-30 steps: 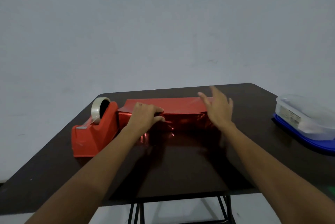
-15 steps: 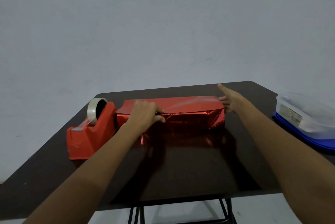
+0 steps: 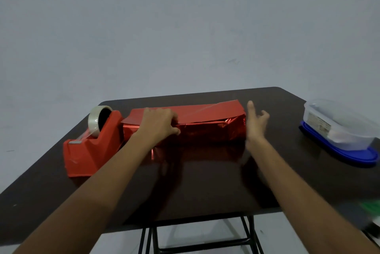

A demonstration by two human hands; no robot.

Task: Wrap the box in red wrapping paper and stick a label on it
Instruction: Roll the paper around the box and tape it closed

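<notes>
The box [image 3: 207, 133] runs 9-to-3 o'clock; the left hand [image 3: 158, 124] grips its red wrapping paper [image 3: 205, 112], while the nearer right hand [image 3: 256, 125], fingers spread, flanks 3 o'clock.

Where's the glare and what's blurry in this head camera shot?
Head view: dim, flat light; the shiny red wrapping paper glints on its front and mirrors in the glossy dark table; the right hand looks smeared; a green patch at lower right is blurred.
</notes>
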